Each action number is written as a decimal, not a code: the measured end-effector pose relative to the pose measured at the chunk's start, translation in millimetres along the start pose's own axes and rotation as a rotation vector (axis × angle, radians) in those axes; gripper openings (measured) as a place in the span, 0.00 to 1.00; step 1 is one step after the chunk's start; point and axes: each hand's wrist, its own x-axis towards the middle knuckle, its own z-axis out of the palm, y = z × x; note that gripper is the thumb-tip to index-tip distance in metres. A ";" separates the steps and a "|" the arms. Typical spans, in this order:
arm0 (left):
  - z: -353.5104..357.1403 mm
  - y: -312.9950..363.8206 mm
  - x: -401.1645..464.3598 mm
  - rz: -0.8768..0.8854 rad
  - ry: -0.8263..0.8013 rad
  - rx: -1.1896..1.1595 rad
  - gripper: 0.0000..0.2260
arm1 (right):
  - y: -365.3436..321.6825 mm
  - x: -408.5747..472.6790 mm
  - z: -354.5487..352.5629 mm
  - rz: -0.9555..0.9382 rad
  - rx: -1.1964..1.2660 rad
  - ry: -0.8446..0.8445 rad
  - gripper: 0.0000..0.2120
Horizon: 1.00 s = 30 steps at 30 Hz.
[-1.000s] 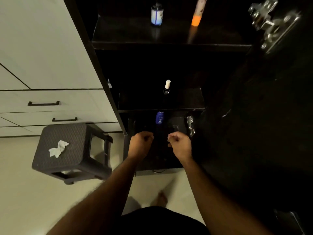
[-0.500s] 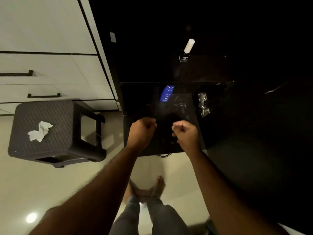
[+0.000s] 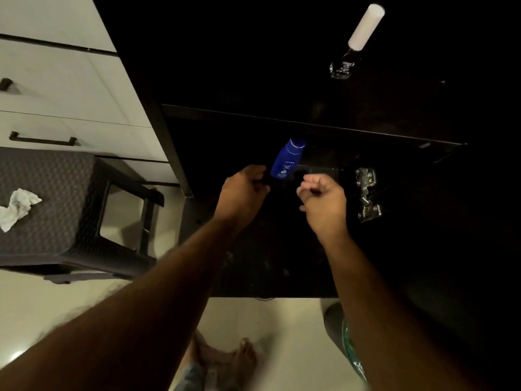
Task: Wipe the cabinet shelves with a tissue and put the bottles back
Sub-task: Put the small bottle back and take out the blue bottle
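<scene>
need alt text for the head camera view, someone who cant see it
Two hands, left and right, fingers curled, reach into a dark cabinet's bottom shelf just before a blue bottle. A white-capped bottle stands on the shelf above; a crumpled tissue lies on a stool at left.

One head-worn view looks steeply down, close over the low cabinet shelf [image 3: 253, 263].

Counting from the cabinet [image 3: 282, 66]: two bottles sitting inside, one blue [image 3: 286, 162], one white-capped [image 3: 355, 42]. One hinge [image 3: 366, 197] showing at its right. One stool [image 3: 64, 210] standing left of it, carrying one tissue [image 3: 17, 207]. Two drawer handles [image 3: 42, 139] showing further left. Two hands [image 3: 242, 193] reaching in.
</scene>
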 end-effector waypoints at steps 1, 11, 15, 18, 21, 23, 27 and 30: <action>4.2 2.3 6.0 0.000 0.007 -0.009 0.22 | -1.9 7.8 0.7 -0.011 0.001 -0.003 0.12; 28.8 10.7 45.5 0.013 0.110 -0.032 0.23 | -0.3 46.8 8.3 -0.065 0.007 -0.078 0.14; 32.3 10.2 46.3 0.028 0.097 -0.063 0.20 | 0.0 48.4 10.3 -0.094 0.028 -0.105 0.11; 34.7 11.9 41.3 0.053 0.110 -0.003 0.17 | 0.8 45.6 9.6 -0.118 0.043 -0.113 0.10; 35.4 11.9 30.7 0.056 0.108 -0.017 0.17 | 3.8 37.8 6.2 -0.132 0.063 -0.120 0.09; 34.5 12.5 20.2 0.052 0.085 -0.039 0.17 | 6.1 29.1 1.8 -0.144 0.075 -0.116 0.11; 30.8 14.4 -7.2 0.064 0.052 -0.074 0.16 | 12.4 4.6 -5.0 -0.087 0.175 -0.110 0.11; 27.1 11.6 -31.5 0.011 0.004 -0.111 0.16 | 18.8 -18.5 -8.2 -0.027 0.239 -0.121 0.08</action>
